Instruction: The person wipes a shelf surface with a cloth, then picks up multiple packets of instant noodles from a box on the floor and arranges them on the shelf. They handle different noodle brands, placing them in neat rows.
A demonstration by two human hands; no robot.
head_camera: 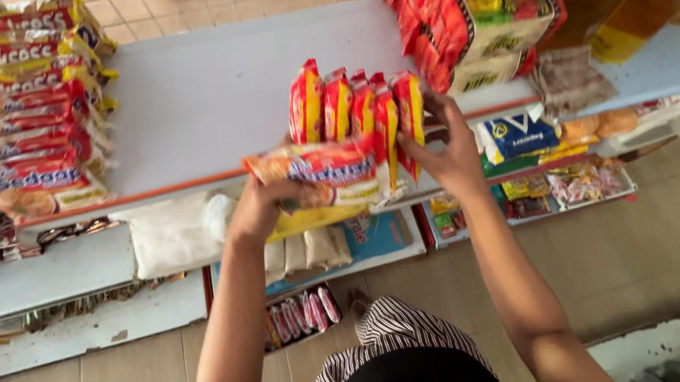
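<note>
— Where do we stand? Start with the big picture

— We're looking down on the top shelf [211, 94], a pale board with an orange front edge. Most of its middle is bare. Along its left side lies a long stack of noodle packets [23, 111], red and yellow, overlapping flat. At the far right sits a heap of bagged multipacks [474, 8], red with green and yellow panels

— And our own lot?

— A short standing row [357, 109] of red and yellow packets, upright on edge at the shelf's front lip, roughly five that we can count. We'd judge that row only begun: there is bare shelf on either side of it

— What are the hands doing?

— Our left hand [259, 211] is closed around one end of an orange packet [329, 179], held flat and crosswise just in front of the row, at the shelf edge and not yet stood up. Our right hand [446, 158] has its fingers spread against the right end of the row, steadying it; whether it also touches the orange packet's other end we cannot tell

— So what is done and what is left?

— Done, as it looks: a handful stood up. Left: the packet in hand, and as we judge it, much open shelf. Lower shelves [59, 275] below are partly stocked
</note>
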